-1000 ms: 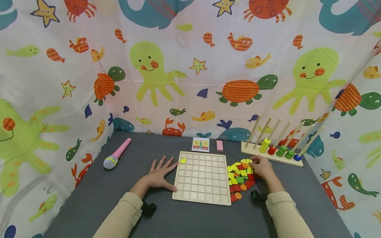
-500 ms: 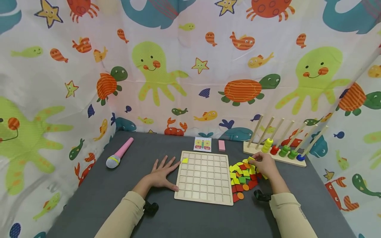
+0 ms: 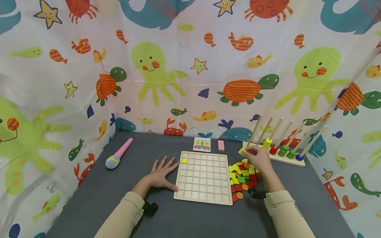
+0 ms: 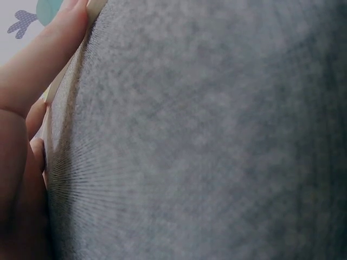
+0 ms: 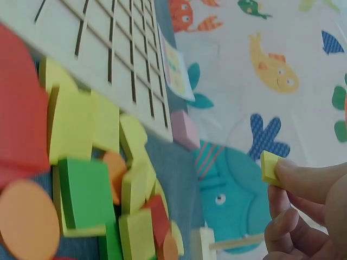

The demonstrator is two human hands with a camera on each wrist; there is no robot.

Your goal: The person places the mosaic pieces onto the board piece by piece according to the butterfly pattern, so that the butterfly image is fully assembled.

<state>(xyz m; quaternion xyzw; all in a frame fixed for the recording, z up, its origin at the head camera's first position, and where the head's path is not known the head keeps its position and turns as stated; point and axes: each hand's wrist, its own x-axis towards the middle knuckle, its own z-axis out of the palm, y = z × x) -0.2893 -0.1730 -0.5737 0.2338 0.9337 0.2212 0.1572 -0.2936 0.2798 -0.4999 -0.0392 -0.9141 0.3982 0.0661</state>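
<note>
Between thumb and fingers, my right hand [image 3: 258, 158] pinches a small yellow tile [image 5: 269, 168], raised above the pile at the right of the board. My left hand [image 3: 160, 175] lies spread on the table, its thumb and fingertips at the left edge of the wooden grid board [image 3: 202, 178]. One yellow square tile [image 3: 184, 160] sits in the board's top-left part. The loose pile of tiles [image 5: 87, 189] in yellow, green, red and orange lies along the board's right side, squares and rounds mixed.
Behind the board lie a pattern card [image 3: 202, 144] and a pink block [image 3: 221, 145]. A wooden peg stand [image 3: 276, 153] with coloured rings rises at the back right, close behind my right hand. A pink toy microphone [image 3: 119, 153] lies at the left.
My right hand has lifted from the pile with the yellow tile and moved up and slightly left toward the board. The left hand stays in place at the board's edge.
</note>
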